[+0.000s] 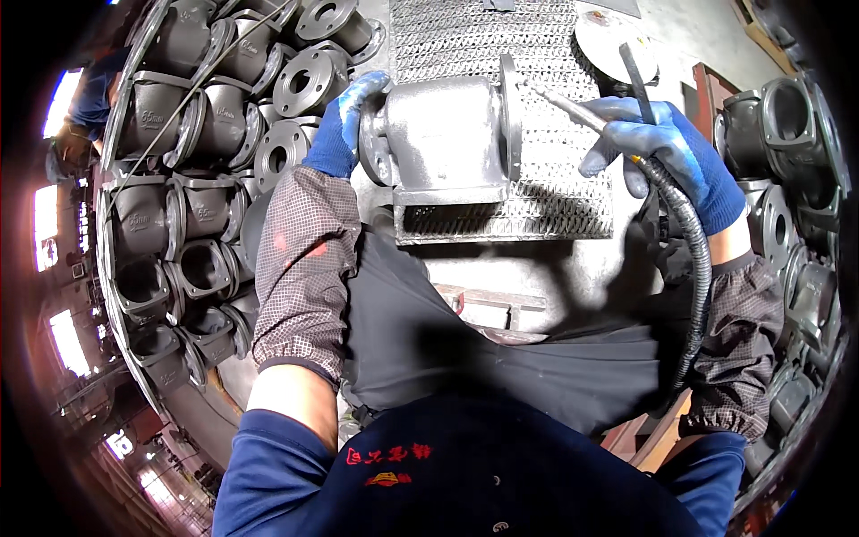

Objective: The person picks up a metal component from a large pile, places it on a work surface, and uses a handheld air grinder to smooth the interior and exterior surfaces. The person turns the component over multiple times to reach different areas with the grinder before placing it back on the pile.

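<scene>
A grey cast-metal valve body (445,134) with round end flanges lies on a perforated metal work plate (559,210). My left hand (351,112), in a blue glove, is wrapped round its left flange. My right hand (658,148), gloved too, grips a slim air grinder (573,109) whose tip is close to the right flange; whether it touches, I cannot tell. A black corrugated hose (689,233) runs from the tool down along my right forearm. A dark flat bar (636,76) sticks up beside my right fingers; whether they hold it is unclear.
Similar castings (210,206) are stacked in a wire-sided crate on the left. More castings (796,134) stand on the right. A pale round disc (613,45) lies beyond my right hand. At the far left, another person (89,107) is partly visible.
</scene>
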A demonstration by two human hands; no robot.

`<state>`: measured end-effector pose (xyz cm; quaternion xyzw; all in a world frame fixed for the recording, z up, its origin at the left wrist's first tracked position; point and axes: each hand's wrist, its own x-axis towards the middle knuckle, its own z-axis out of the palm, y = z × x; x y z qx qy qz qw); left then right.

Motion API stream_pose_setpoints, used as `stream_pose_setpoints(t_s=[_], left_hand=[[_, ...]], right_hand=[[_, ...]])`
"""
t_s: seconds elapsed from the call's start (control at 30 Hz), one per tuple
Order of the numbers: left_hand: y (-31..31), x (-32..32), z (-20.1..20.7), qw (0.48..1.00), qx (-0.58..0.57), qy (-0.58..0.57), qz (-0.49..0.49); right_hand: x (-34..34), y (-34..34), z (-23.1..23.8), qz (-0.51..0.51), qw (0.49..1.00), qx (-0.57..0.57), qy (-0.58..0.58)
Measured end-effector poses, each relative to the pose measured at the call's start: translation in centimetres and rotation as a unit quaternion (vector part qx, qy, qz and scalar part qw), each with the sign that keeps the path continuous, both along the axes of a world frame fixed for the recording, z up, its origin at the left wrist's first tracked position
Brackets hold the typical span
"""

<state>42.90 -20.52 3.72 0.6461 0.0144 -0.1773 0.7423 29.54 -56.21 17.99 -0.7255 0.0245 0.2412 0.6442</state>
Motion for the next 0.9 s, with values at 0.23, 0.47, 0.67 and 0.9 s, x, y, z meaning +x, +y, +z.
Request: stream_pose_setpoints(t_s=[0.23,0.47,0.67,0.9], left_hand=[[1.1,0.5,-1.3,0.992,0.068,-0.089,-0.059],[1.2,0.7,-1.5,0.996,0.046,-0.055,-0.055],[0.3,1.1,-0.8,0.999,-0.020,0.036,-0.022],[0.2,0.2,-0.1,0.994,-0.078,0.068,0.027]], right_hand=[[2.3,-0.7,-1.3,0.053,0.998,0.006,-0.032],[2.3,-0.1,-0.9,0.026,0.999,-0.039,-0.009],[2.0,-0.3,-2.0,0.060,0.995,-0.020,-0.082],[-1.5,3.3,-1.3,-0.083,0.992,0.038,-0.088]])
